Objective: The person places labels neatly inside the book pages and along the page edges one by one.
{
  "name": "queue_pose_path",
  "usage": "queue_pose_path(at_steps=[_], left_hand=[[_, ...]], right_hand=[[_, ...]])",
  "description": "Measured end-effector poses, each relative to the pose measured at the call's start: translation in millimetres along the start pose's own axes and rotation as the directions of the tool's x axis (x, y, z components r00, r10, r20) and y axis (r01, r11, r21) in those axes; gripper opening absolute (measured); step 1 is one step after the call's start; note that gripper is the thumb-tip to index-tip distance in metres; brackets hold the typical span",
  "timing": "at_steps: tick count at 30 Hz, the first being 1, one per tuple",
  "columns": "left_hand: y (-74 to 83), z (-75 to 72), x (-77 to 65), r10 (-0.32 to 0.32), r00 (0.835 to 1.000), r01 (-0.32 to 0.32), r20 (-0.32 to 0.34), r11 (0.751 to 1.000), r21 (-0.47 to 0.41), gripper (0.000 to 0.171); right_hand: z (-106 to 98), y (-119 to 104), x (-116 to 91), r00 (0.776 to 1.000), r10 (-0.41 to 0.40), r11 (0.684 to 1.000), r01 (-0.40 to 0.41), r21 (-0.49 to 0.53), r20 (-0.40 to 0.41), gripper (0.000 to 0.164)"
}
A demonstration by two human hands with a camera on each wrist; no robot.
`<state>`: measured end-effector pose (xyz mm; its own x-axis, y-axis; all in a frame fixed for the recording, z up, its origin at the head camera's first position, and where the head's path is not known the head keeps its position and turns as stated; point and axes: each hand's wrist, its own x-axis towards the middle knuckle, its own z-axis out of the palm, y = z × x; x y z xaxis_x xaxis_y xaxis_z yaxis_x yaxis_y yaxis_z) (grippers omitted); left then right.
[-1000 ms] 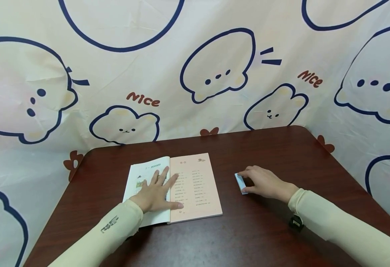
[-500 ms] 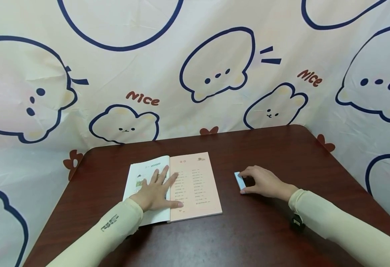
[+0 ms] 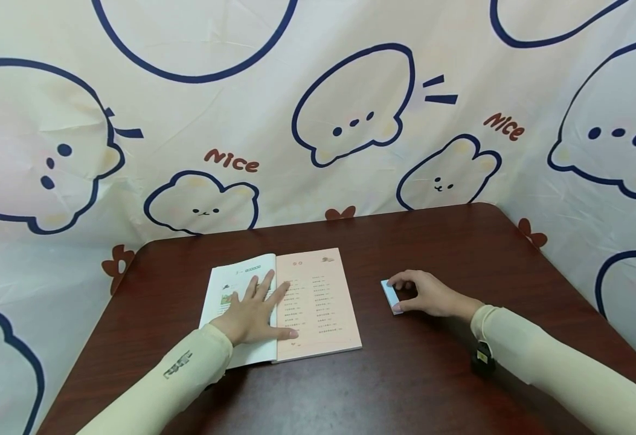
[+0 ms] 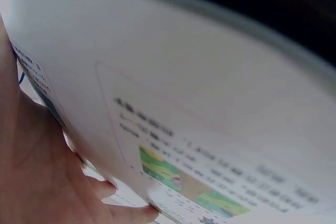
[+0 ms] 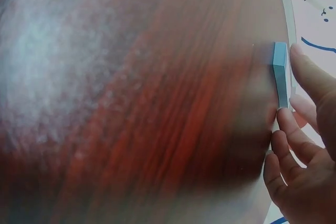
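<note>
An open book point(image 3: 323, 305) lies on the table, white printed page on the left and pink page of text lines on the right. My left hand point(image 3: 251, 317) rests across its middle with fingers spread straight. In the left wrist view, the white page point(image 4: 173, 51) with small coloured pictures curves beside the palm. To the right of the book, my right hand point(image 3: 434, 295) pinches a small light-blue rectangular block point(image 3: 390, 296) between thumb and fingers at its two ends. The right wrist view shows the block point(image 5: 281, 59) down at table level; its exact kind cannot be told.
The dark red-brown wooden table point(image 3: 432, 241) has rounded far corners. A pale cloth point(image 3: 274, 109) with cartoon drawings hangs behind it and along both sides. A dark wrist device point(image 3: 482, 357) sits below the right sleeve.
The block and my right fingers have shifted very slightly left and away from me over the table. My left hand and the book have stayed put.
</note>
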<state>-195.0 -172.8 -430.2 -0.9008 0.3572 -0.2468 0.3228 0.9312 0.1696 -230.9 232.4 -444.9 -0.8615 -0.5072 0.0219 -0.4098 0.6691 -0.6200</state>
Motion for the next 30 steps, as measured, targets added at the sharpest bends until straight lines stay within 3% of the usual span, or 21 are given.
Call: queue_pose_path(at_steps=[19, 30], left_hand=[[-0.2, -0.8, -0.6, -0.004, 1.0, 0.004, 0.009, 1.0, -0.001, 0.112], [-0.1, -1.1, -1.4, -0.007, 1.0, 0.007, 0.011, 1.0, -0.009, 0.111]], right_hand=[[-0.7, 4.7, 4.4, 1.0, -0.015, 0.997, 0.016, 0.073, -0.012, 0.022], [0.0, 1.7, 6.8, 1.0, 0.0, 0.999, 0.001, 0.047, -0.012, 0.021]])
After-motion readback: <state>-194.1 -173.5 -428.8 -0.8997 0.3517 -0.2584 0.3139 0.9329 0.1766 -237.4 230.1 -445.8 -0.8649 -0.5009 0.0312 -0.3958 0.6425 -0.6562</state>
